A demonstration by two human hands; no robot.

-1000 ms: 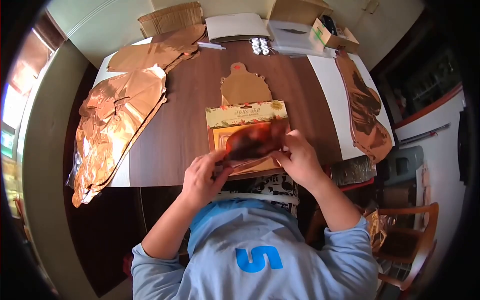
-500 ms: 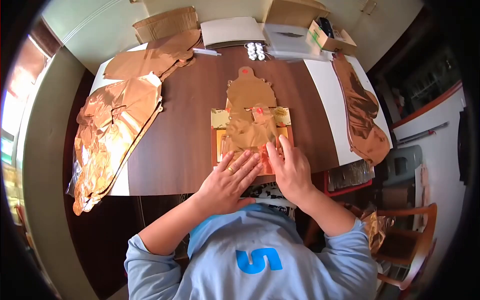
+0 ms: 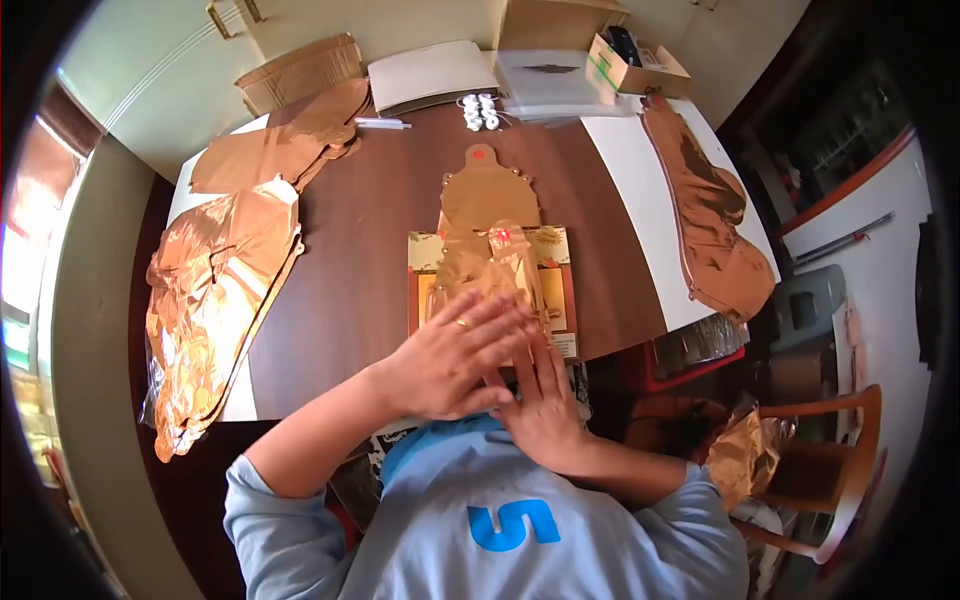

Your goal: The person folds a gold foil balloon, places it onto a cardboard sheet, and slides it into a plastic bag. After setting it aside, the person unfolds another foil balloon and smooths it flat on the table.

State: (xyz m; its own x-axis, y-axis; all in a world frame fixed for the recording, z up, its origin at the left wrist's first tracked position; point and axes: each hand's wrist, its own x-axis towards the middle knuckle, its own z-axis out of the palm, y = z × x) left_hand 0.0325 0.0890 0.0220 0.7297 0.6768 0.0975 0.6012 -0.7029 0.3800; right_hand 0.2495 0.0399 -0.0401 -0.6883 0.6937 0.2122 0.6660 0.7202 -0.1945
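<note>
A flat copper-coloured foil balloon (image 3: 490, 195) with a red dot at its top tab lies in front of me, its lower part folded over a printed gold and red board (image 3: 558, 240). My left hand (image 3: 450, 350) is over the folded lower end of the foil, fingers stretched out; a ring sits on one finger. My right hand (image 3: 545, 415) is at the near edge of the board, fingers extended and partly crossed by the left fingertips. Whether either hand presses on the foil cannot be made out.
More flat copper foil balloons lie stacked on the left (image 3: 225, 290), with another pile on the right (image 3: 715, 220). At the back are white ribbon rolls (image 3: 480, 112), white sheets (image 3: 432, 78), clear plastic sheets (image 3: 560, 85) and a small box (image 3: 635, 68). A wooden chair (image 3: 845, 470) stands right.
My right hand has moved left and toward my body, coming beneath the left fingertips. My left hand has shifted slightly, and the whole view has turned a little.
</note>
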